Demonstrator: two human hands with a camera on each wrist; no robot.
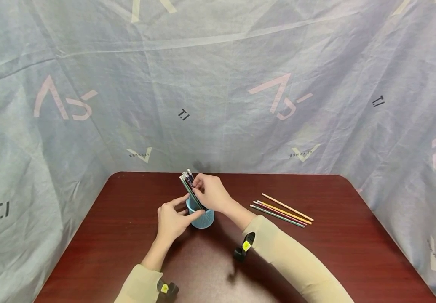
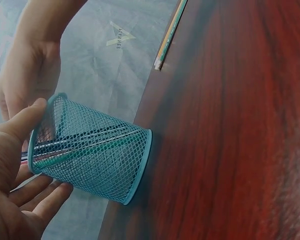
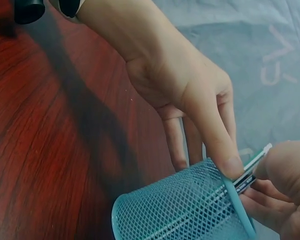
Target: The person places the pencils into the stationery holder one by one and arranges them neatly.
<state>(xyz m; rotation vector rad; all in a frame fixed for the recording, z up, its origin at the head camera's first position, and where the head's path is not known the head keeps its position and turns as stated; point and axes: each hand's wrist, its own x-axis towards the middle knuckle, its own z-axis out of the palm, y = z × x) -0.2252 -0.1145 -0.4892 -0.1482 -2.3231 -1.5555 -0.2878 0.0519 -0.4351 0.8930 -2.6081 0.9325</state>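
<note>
A light blue mesh pencil cup (image 1: pixel 204 221) stands upright on the table. My left hand (image 1: pixel 172 216) holds it near the rim, thumb on one side and fingers on the other, as the left wrist view also shows. Several pencils (image 1: pixel 185 176) lean inside the cup, dark and green ones among them, with white-tipped ends sticking out above the rim. My right hand (image 1: pixel 213 192) pinches pencils just over the cup's opening. Through the mesh (image 2: pixel 105 162) their lower lengths show. In the right wrist view, that hand partly hides the pencils' upper ends.
To the right of the cup, several loose pencils (image 1: pixel 283 213) lie on the dark red table (image 1: pixel 134 235), one pale pencil (image 1: pixel 287 207) slightly apart from the others. A grey printed cloth (image 1: pixel 218 84) hangs behind the table and at both sides.
</note>
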